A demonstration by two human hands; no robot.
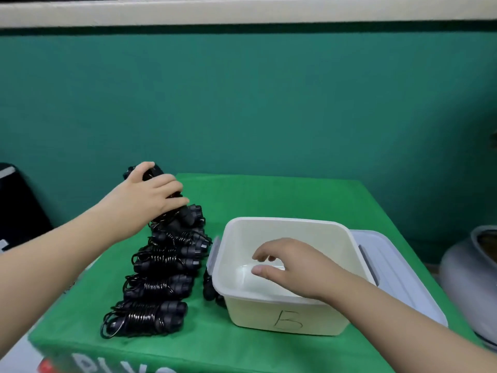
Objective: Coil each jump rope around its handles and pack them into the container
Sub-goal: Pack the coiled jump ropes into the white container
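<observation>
Jump rope (pixel 154 172) sits in the left hand (pixel 150 196)'s curled grip; right hand (pixel 290 265) hovers loose-fingered over the container (pixel 285 316).

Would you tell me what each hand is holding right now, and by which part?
The left hand grips a coiled jump rope by its upper end. The right hand holds nothing, over the container.

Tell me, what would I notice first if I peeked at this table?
Probably the row of black coiled jump ropes lined up on the green table, with the left hand gripping the farthest one. Next to them on the right sits a white container marked "B", with the right hand hovering open over its empty inside.
</observation>
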